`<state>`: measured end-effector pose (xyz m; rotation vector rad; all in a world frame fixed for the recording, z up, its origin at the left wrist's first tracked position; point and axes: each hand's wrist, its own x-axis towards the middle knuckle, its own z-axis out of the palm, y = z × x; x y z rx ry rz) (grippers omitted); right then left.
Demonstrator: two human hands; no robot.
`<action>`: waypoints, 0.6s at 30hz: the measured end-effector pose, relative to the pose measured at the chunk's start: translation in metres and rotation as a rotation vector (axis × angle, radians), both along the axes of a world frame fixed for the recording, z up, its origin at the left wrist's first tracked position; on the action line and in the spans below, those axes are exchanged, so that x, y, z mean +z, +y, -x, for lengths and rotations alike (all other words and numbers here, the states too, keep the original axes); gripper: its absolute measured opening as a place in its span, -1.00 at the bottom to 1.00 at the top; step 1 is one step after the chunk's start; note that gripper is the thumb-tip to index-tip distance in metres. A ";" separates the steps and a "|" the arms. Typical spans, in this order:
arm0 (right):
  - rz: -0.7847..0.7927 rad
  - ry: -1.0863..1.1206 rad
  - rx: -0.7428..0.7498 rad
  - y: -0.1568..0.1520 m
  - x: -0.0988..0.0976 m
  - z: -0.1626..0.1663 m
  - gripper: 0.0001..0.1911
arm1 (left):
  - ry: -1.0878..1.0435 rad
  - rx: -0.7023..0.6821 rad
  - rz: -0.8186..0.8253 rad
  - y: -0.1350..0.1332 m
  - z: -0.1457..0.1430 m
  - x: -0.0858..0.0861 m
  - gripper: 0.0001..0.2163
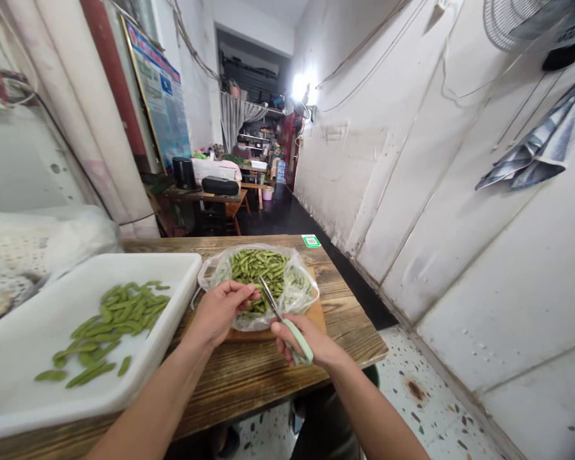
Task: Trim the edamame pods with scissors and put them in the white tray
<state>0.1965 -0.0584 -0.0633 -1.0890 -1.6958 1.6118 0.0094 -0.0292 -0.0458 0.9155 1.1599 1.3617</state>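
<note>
Green edamame pods (263, 260) fill a clear plastic bag (218, 271) with its mouth spread wide, on a wooden board (319, 312). Over the bag's near left side, my left hand (225, 310) is closed in a pinch on a pod whose green tip barely shows at the fingertips. My right hand (299, 338) grips scissors (297, 337) with pale green handles. Their blades point up and away over the pods, close to my left fingertips. At the left, a white plastic tray (184, 281) holds a loose heap of pods (119, 313).
Everything stands on a wooden table (349, 319); a green-and-white QR code card (311, 241) lies at its far edge. A bulging plastic bag (43, 236) sits behind the tray. Farther back, a person (242, 151) sits near another table with a black case (219, 186).
</note>
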 end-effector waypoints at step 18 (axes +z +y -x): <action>0.002 -0.023 -0.009 -0.004 0.002 0.014 -0.52 | -0.043 0.220 -0.065 0.001 -0.013 -0.019 -0.68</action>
